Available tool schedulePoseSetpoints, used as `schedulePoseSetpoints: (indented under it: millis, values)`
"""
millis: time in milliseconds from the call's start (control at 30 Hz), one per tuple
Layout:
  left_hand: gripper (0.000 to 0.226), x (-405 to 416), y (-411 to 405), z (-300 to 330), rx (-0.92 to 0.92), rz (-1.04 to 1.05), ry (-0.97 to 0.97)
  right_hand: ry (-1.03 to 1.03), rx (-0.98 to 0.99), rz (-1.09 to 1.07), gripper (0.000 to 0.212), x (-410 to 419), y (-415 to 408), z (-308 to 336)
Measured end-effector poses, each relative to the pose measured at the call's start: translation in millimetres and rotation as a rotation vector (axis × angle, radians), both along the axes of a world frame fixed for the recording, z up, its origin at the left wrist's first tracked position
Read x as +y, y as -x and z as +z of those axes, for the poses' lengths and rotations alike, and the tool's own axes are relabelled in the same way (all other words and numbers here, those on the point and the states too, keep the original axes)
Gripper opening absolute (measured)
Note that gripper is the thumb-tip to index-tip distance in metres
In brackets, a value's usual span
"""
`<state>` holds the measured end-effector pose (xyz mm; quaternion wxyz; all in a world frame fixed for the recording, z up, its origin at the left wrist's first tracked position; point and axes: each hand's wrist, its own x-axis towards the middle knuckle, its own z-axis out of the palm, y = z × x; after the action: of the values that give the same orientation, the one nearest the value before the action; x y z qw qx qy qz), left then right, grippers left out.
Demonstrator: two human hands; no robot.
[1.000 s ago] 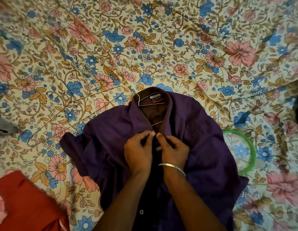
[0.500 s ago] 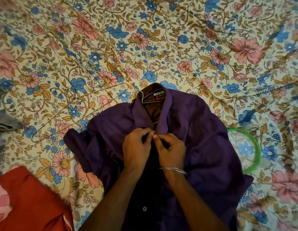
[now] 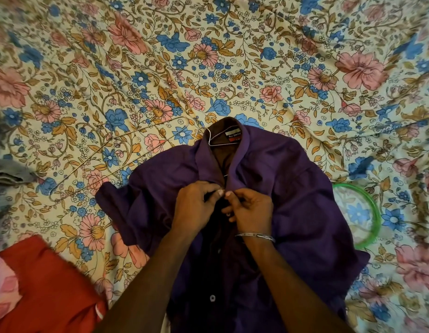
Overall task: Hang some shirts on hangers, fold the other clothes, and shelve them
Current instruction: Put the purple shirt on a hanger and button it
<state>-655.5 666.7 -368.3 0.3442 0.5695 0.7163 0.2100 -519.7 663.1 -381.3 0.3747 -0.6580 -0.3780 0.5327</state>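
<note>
A purple shirt (image 3: 292,193) lies face up on the floral bedsheet (image 3: 208,56), collar pointing away from me. A thin metal hanger (image 3: 212,140) sits inside it, its hook showing at the collar by the label. My left hand (image 3: 195,207) and my right hand (image 3: 250,210) meet at the shirt's front just below the collar, each pinching an edge of the placket at the top button. A silver bangle circles my right wrist.
A bare wire hanger (image 3: 107,159) lies on the sheet left of the shirt. A green ring-shaped hanger (image 3: 369,212) peeks out at the shirt's right. Red cloth (image 3: 47,284) lies at the bottom left, grey cloth (image 3: 7,174) at the left edge.
Both hands have stayed at the top button, fingers shifting slightly closer together. The view has drifted a little, nothing else moved.
</note>
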Motion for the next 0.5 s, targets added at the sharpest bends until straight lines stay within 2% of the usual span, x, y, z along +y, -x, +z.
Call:
schedulePoseSetpoints:
  millis: [100,300,367,433,500]
  values:
    - [0.009,-2,-2,1,-0.047,0.040,0.000,-0.025,-0.114,0.021,0.019,-3,3,-6]
    - [0.015,-13,-5,0,-0.265,0.196,0.116,-0.263,-0.338,0.067,0.005,-17,3,-21]
    - [0.008,-15,-7,-2,-0.305,0.200,0.109,-0.337,-0.405,0.085,0.011,-20,3,-18]
    - [0.012,-15,-11,-4,-0.301,0.202,0.074,-0.341,-0.425,0.070,0.017,-22,4,-16]
    - [0.023,-13,-17,-5,-0.277,0.198,0.052,-0.285,-0.379,0.031,0.013,-21,5,-16]
